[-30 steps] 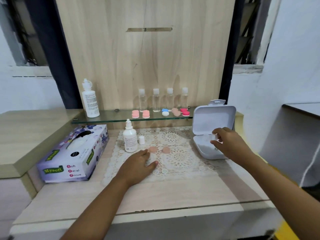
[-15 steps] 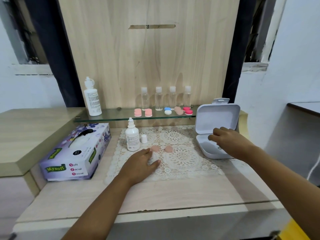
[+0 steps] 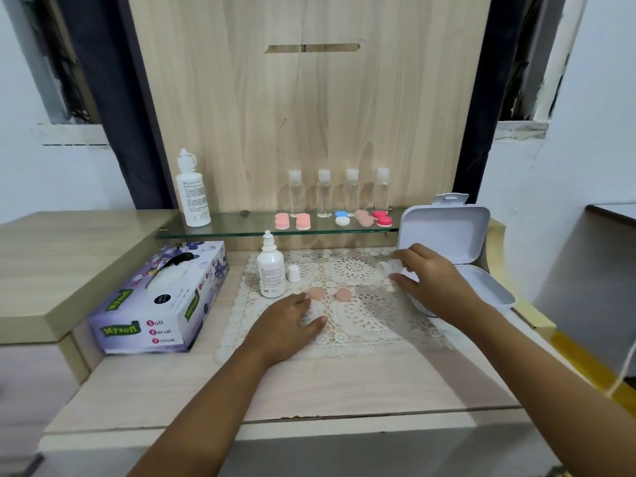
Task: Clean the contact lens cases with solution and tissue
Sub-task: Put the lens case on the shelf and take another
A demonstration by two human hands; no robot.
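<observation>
My right hand (image 3: 428, 278) pinches a small clear contact lens case (image 3: 387, 268) above the lace mat (image 3: 361, 325), just left of the open white box (image 3: 447, 235). My left hand (image 3: 287, 321) rests flat on the mat, fingers straight. Two peach caps (image 3: 316, 293) (image 3: 343, 295) lie on the mat in front of its fingertips. The small solution bottle (image 3: 271, 271) stands uncapped with its white cap (image 3: 293, 273) beside it. A tissue box (image 3: 161, 301) sits at the left. More lens cases (image 3: 292, 221) (image 3: 382, 218) lie on the glass shelf (image 3: 241, 227).
A tall white bottle (image 3: 192, 191) and several clear small bottles (image 3: 323, 194) stand on the glass shelf against the wood panel. A raised wooden ledge (image 3: 51, 266) lies at the left. The counter's front edge (image 3: 275, 425) runs below my arms.
My right hand has lifted a clear lens case out of the white box and carried it left over the mat. My left hand has stayed in place.
</observation>
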